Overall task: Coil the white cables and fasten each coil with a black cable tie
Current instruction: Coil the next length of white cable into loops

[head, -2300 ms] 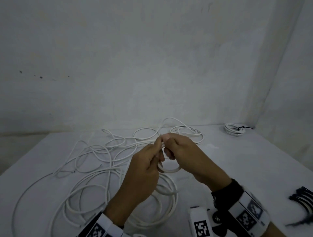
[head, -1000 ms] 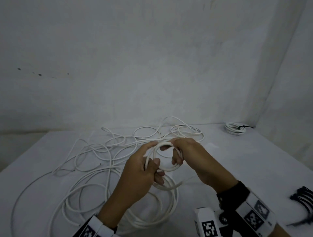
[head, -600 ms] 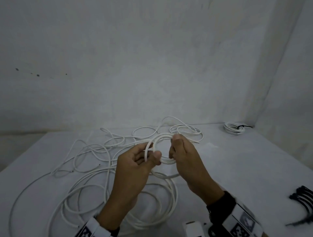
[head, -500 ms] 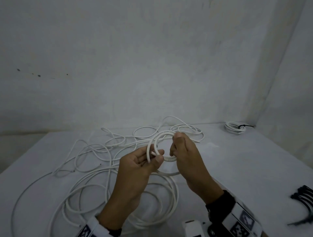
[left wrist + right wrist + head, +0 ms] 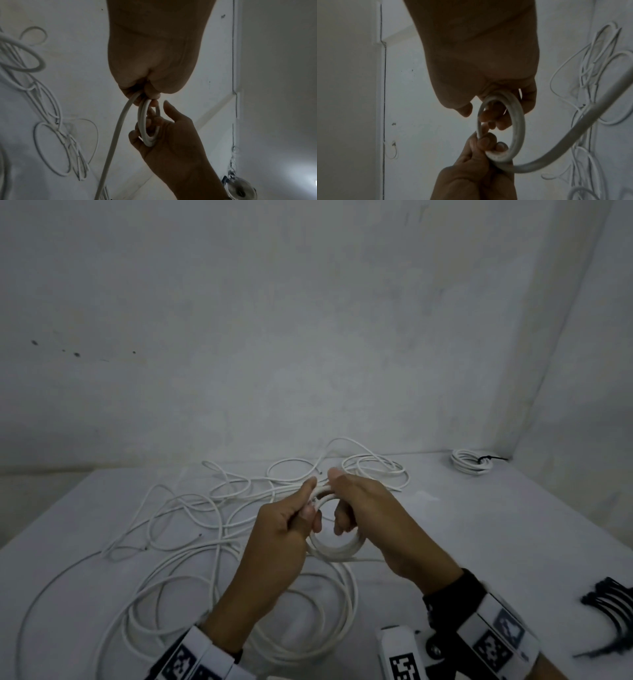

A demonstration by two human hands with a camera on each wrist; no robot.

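You are pinching the small coil at its top with your left hand while your right hand is curling its fingers through the ring — half a second back the loop was standing open between your hands, now it is lying tighter, another turn added (plenty of loose white cable still trailing on the table); the black cable ties are waiting at your right — one tied coil is sitting in the far corner

A small white coil of a few turns is hanging above the middle of the frame, its tail running down into loose white cables sprawling over the lower left. A finished coil, tied black, is lying upper right; black cable ties are resting at the right edge.
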